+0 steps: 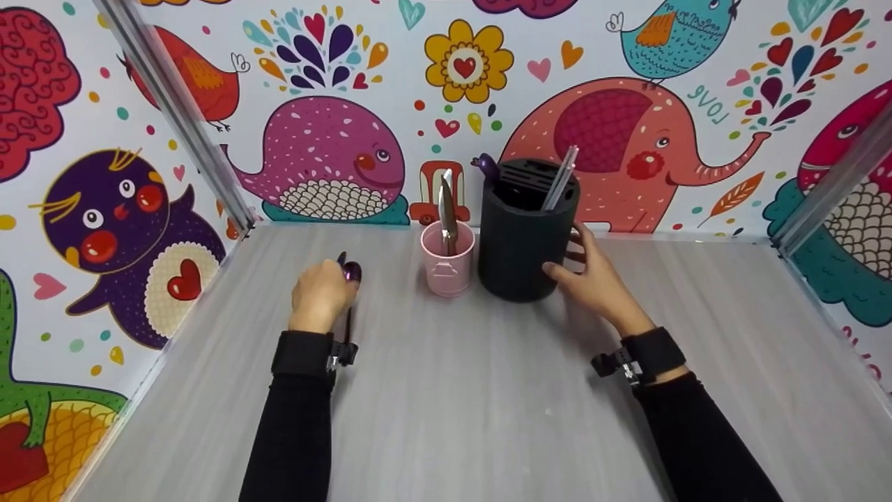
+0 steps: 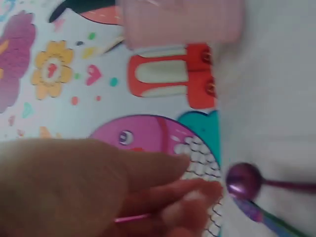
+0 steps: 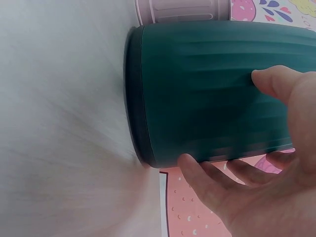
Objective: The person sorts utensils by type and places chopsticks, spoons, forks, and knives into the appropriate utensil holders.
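Note:
My right hand (image 1: 592, 279) grips the side of a black cylindrical utensil holder (image 1: 526, 254), thumb in front, fingers behind; the holder looks dark green in the right wrist view (image 3: 207, 94). Clear stick-like pieces (image 1: 559, 181) and a purple-handled thing (image 1: 486, 166) stick out of its slotted top. My left hand (image 1: 320, 296) is just above the table at left, fingers bent downward. Close by its fingertips lie a purple spoon (image 2: 244, 181) and a slim blue-green iridescent utensil (image 2: 269, 220). I see nothing held between the left fingers, though part of the hand is out of frame.
A small pink bucket (image 1: 447, 272) stands just left of the holder, with silver utensils (image 1: 447, 209) upright in it. Behind, a wall printed with cartoon animals borders the grey table (image 1: 474, 404). Side panels with metal posts (image 1: 178, 104) close in the left and right.

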Tool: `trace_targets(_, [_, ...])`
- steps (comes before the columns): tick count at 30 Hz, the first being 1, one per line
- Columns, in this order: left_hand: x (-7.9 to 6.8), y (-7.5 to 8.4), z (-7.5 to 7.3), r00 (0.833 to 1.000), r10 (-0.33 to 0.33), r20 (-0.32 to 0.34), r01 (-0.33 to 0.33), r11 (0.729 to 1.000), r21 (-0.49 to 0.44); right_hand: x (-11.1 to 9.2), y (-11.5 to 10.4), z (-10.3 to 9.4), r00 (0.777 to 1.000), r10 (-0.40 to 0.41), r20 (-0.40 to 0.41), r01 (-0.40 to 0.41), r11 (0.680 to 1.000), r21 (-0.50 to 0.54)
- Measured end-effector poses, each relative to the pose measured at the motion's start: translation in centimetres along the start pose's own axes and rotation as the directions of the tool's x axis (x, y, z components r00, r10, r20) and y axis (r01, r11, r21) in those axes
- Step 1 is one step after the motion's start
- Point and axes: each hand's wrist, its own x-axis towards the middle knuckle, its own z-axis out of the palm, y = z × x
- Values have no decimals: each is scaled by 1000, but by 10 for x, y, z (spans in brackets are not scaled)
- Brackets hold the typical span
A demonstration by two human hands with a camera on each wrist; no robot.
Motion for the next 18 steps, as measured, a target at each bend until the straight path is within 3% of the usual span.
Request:
trace_targets(2, [2,-3,5,997,-38,65,35,998,47,0,0,-1,1000,0,-1,0,1000,-2])
trace_targets(5, [6,-4,14,992,-73,105,63,994,92,0,-1,-1,1000,-3,-1,3,1000,2])
trace_targets(12, [12,-6,26,995,-53,79,46,995,89,0,0,-1,1000,-4,-6,4,1000,5])
trace_targets(18, [13,-4,29,994,-26,110,22,999,42,0,1,0,1000,-2,-4,2,1000,-5])
